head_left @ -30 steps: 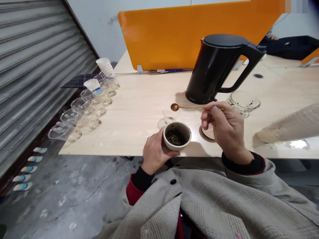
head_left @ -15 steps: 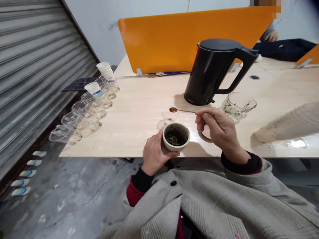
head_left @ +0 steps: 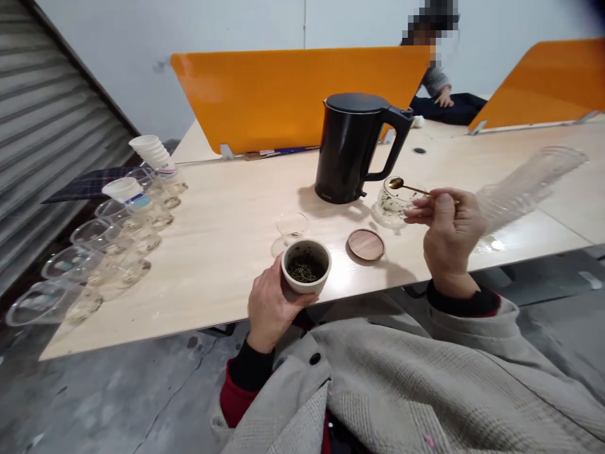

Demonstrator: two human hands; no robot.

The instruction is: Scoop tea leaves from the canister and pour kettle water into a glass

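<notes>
Matt ceramic cup (head_left: 306, 268) w/ dry leaves in left hand (head_left: 271, 302); shiny gold metal spoon (head_left: 409, 186) in right hand (head_left: 449, 227). Smooth wood lid (head_left: 365, 244) btwn hands; matt black plastic kettle (head_left: 352, 148) beyond.

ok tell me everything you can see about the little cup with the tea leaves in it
The cup is small, round and off-white, ceramic by the look of it, with no handle visible. Its inside looks dark, with a loose heap of dry, wiry tea leaves at the bottom. It sits upright at the near edge of the table, gripped from its left side by the left hand.

One kettle (head_left: 352, 148), one spoon (head_left: 406, 185), two orange dividers (head_left: 293, 94).
</notes>
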